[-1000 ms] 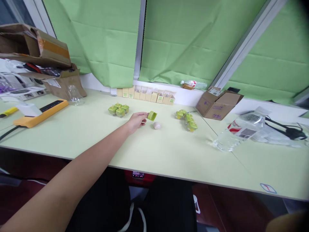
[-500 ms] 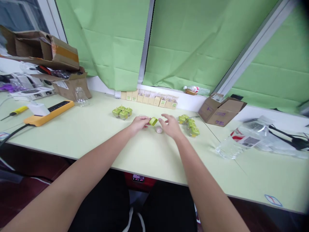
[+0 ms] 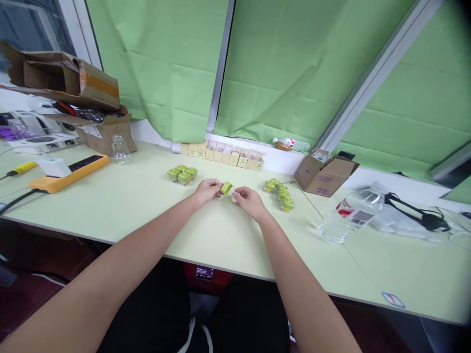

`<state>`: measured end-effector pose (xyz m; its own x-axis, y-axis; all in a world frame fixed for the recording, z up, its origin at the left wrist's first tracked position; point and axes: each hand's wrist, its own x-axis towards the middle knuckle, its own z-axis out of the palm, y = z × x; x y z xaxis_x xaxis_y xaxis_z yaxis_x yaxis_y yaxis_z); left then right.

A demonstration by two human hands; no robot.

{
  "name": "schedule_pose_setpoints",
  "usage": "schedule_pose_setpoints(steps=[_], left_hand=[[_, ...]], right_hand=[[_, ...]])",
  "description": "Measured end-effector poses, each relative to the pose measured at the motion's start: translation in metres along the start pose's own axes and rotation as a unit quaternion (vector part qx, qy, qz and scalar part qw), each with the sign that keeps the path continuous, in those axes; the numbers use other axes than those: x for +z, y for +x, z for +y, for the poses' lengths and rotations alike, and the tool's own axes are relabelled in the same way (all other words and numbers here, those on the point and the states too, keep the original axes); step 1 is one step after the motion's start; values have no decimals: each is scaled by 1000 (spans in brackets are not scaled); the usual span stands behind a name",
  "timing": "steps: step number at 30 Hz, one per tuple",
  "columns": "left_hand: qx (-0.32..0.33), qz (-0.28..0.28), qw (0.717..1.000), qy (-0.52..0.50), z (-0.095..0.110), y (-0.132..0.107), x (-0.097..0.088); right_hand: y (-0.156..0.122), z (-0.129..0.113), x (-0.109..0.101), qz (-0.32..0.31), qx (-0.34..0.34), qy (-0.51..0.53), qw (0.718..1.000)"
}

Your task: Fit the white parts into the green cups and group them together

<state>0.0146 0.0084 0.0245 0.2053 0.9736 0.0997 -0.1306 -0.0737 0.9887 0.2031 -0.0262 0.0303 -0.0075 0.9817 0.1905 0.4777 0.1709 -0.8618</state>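
Note:
My left hand [image 3: 209,192] pinches a small hollow green lid [image 3: 227,188], its open side turned to the right. Just right of it, my right hand [image 3: 250,200] has its fingers closed on a small pale rounded piece [image 3: 234,196], mostly hidden by the fingertips. A gap separates the lid from this piece. Left of my hands stands a cluster of small green-lidded containers [image 3: 182,174] with clear bases. More green-lidded containers [image 3: 282,194] stand to the right of my right hand.
Small cardboard boxes [image 3: 225,154] line the back edge. An orange power strip [image 3: 69,174] and larger cartons [image 3: 106,135] are at left. An open carton [image 3: 324,174], a large clear bottle [image 3: 349,215] and black straps [image 3: 419,215] are at right.
My right hand has come down and closed its fingers on the pale piece that was on the table. My left hand keeps the green lid. The view has shifted slightly.

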Motion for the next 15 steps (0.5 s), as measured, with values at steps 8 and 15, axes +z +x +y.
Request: schedule_pose_setpoints(steps=[8, 15], left_hand=[[18, -4, 1000, -21, -2, 0, 2], [19, -11, 998, -62, -3, 0, 7]], right_hand=[[-7, -20, 0, -41, 97, 319, 942], [-8, -14, 7, -47, 65, 306, 949]])
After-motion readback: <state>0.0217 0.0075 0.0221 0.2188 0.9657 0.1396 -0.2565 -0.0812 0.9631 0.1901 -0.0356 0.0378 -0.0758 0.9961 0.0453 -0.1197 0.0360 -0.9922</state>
